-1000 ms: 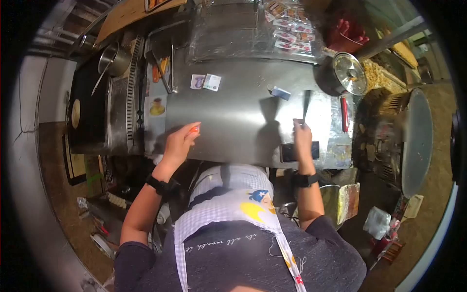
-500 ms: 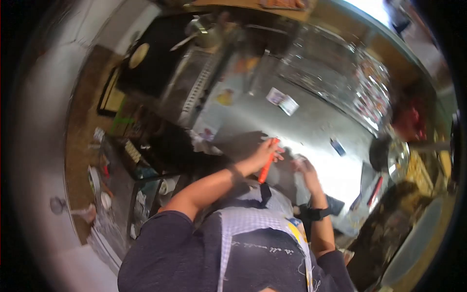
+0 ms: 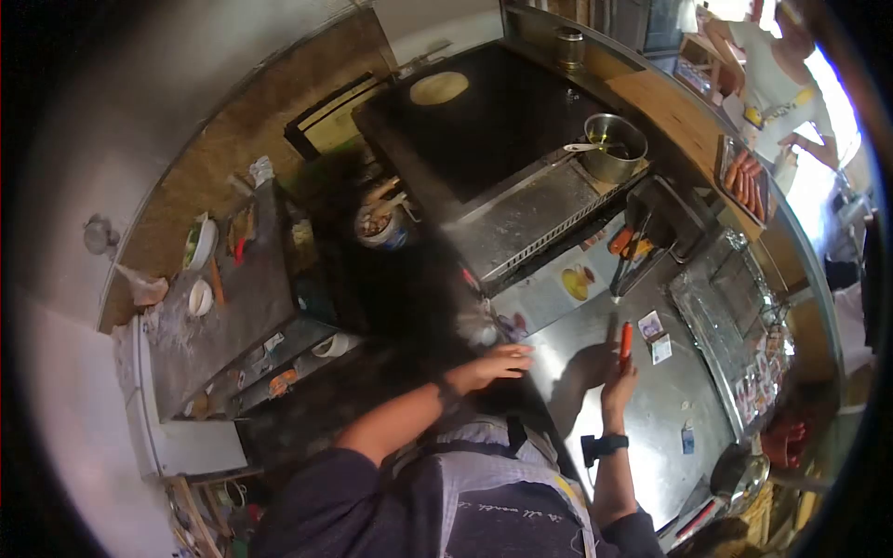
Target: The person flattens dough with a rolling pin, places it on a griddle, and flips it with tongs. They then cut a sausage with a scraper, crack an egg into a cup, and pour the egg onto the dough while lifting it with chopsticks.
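Well, my right hand [image 3: 617, 379] grips an orange tool [image 3: 626, 341], left hand [image 3: 491, 366] loose by the worktop's [image 3: 684, 392] near edge. Slackening could drop it.

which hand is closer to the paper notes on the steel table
Right. The right hand, gripping an orange handle, is just beside the paper notes; the left hand is farther away, near the edge of the steel table.

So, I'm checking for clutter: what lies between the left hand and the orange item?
The head view shows bare, partly shadowed metal counter between left hand and orange item.
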A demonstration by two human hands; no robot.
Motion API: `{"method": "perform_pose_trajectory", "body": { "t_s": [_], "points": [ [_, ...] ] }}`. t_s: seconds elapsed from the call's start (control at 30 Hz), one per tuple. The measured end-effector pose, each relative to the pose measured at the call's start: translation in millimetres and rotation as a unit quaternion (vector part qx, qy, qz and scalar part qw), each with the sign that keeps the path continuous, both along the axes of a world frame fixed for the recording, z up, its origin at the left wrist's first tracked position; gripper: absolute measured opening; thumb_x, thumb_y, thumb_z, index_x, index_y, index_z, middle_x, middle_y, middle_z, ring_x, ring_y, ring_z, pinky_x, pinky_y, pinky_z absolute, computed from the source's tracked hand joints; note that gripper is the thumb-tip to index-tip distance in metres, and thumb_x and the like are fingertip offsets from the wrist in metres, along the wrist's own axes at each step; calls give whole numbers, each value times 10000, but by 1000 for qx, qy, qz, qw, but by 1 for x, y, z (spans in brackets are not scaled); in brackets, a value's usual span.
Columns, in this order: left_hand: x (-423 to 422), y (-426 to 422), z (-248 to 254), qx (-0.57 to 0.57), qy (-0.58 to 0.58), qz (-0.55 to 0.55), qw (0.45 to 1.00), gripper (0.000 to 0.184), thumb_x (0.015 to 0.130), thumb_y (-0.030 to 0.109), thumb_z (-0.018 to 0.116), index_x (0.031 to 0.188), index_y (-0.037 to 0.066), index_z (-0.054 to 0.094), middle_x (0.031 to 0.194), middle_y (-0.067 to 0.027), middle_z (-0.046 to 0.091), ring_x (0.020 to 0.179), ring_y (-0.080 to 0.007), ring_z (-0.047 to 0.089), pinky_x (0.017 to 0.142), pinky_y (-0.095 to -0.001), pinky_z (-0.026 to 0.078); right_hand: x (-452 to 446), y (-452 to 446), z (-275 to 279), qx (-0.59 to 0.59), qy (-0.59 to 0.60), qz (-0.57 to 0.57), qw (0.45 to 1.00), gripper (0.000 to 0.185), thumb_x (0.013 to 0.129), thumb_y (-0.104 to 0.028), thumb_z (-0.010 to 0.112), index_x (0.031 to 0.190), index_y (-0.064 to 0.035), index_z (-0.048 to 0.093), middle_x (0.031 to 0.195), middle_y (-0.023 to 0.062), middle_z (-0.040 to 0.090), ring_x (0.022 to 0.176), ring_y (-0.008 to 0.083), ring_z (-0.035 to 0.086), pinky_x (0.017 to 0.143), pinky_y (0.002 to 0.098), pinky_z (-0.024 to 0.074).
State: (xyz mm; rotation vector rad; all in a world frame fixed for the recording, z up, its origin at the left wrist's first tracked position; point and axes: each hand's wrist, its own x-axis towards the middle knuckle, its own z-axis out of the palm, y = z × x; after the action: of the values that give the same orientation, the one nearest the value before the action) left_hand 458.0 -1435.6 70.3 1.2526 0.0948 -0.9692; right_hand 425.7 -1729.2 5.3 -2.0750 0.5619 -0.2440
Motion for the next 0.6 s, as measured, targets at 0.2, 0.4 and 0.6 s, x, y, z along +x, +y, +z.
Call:
{"method": "perform_pose_trajectory", "body": {
  "t_s": [0.2,0.4,0.6],
  "points": [
    [-23,209,-30,75,6,139,987,392,891,158,536,1259,36,478,1201,-96,551,1113,-187,519,923,-313,430,51,41,11,-328,-79,12,941,598,732,-78,612,1283,-29,386,1303,275,375,1211,416,358,1018,462,285],
    [-70,368,-66,142,86,296,941,325,864,182,580,1164,59,550,1043,-53,603,977,-165,570,833,-283,462,169,16,10,-303,11,-40,952,502,700,-97,614,1151,48,449,1111,267,487,1035,427,468,902,461,388],
    [-104,444,-88,257,173,345,886,357,892,210,551,1188,15,505,1015,-79,598,962,-170,569,823,-304,465,223,-51,-49,-308,49,-82,947,588,706,-305,680,1165,1,477,1020,231,578,936,411,568,783,458,465]
  ]
}}
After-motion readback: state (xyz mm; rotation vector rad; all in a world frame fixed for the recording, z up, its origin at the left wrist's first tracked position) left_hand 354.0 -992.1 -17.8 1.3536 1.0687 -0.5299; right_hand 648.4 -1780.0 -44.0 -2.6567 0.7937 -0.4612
